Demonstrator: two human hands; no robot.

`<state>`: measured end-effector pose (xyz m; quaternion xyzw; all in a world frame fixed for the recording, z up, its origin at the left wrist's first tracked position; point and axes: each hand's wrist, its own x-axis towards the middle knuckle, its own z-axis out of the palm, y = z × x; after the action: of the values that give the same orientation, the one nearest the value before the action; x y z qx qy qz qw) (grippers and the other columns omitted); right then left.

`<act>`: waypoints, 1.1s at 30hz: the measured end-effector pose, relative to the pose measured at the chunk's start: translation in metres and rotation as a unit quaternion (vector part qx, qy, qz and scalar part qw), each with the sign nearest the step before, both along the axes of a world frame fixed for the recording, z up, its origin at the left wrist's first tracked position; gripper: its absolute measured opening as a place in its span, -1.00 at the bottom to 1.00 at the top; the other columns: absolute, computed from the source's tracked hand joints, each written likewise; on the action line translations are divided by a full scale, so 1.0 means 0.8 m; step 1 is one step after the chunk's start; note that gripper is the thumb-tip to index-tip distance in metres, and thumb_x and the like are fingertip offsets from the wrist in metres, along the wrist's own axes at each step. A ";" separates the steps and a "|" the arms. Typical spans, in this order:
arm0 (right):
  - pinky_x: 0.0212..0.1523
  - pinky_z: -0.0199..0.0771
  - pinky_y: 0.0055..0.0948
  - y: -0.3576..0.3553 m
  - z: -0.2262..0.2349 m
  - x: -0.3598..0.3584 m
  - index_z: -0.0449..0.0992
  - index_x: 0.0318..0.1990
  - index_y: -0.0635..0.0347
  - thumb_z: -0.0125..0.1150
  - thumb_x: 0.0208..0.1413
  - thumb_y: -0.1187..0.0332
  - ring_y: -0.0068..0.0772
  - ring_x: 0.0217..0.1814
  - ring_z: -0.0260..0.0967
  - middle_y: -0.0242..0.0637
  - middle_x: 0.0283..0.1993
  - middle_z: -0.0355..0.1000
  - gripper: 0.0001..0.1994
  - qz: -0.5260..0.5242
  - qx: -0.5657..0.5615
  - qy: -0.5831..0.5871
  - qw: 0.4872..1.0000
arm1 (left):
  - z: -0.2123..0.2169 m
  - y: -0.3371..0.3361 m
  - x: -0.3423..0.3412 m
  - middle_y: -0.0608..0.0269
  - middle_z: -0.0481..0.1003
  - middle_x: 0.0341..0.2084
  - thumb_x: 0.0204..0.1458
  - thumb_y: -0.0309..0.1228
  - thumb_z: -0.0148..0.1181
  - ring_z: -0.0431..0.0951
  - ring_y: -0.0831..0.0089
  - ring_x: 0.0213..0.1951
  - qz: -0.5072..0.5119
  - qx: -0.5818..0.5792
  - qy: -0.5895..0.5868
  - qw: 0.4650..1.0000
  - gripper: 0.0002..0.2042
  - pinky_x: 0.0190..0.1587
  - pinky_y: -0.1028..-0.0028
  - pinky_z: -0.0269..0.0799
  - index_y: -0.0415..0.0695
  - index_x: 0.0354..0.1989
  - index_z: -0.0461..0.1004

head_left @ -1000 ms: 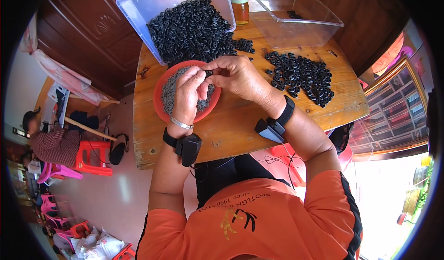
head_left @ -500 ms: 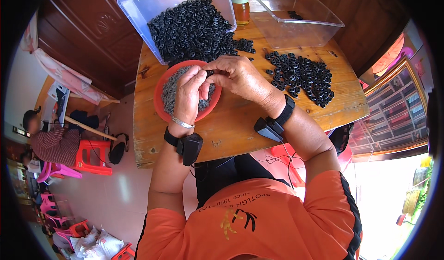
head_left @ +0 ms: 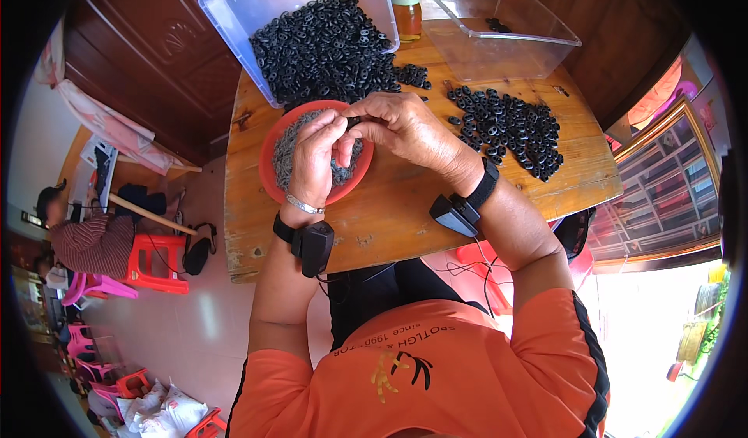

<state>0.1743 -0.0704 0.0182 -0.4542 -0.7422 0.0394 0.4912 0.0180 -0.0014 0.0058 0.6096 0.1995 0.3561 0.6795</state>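
Observation:
Over a red bowl (head_left: 268, 175) of small grey pieces, my two hands meet at their fingertips. A small black plastic part (head_left: 353, 122) shows between them, partly covered by the fingers. My right hand (head_left: 409, 130) pinches it between thumb and forefinger. Closed as well, my left hand (head_left: 315, 158) presses thumb and fingers together at the part's left side; whatever else it holds is hidden. Behind the bowl, many black parts of the same look (head_left: 323, 45) spill from a tipped clear tub (head_left: 234, 29). Another pile of black parts (head_left: 510, 130) lies right of my hands.
A wooden table (head_left: 405, 212) carries everything. At its far side stand a jar of amber liquid with a green lid (head_left: 407, 14) and a clear plastic bin (head_left: 499, 56) with a few black parts inside. A person (head_left: 93, 243) sits away to the left near a red stool (head_left: 160, 263).
My hands stay in nearly the same place over the bowl. The fingers have shifted slightly, and a little more of the black part shows between them.

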 end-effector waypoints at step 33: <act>-0.28 0.44 -0.52 0.004 0.038 0.153 0.47 -0.02 0.26 0.17 0.05 0.34 -0.52 -0.33 0.47 -0.16 -0.31 0.54 -0.67 -0.434 0.112 0.079 0.891 | -0.014 -0.002 0.012 0.44 0.29 -0.71 0.14 -0.28 -0.06 0.23 0.69 -0.70 0.040 0.005 -0.043 0.998 -0.76 -0.65 0.67 0.11 -0.15 -0.48 0.39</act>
<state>0.2966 -0.0673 0.0488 -0.6684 -0.4298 -0.2252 0.5638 0.0274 -0.0030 -0.0053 0.5885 0.1925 0.4104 0.6695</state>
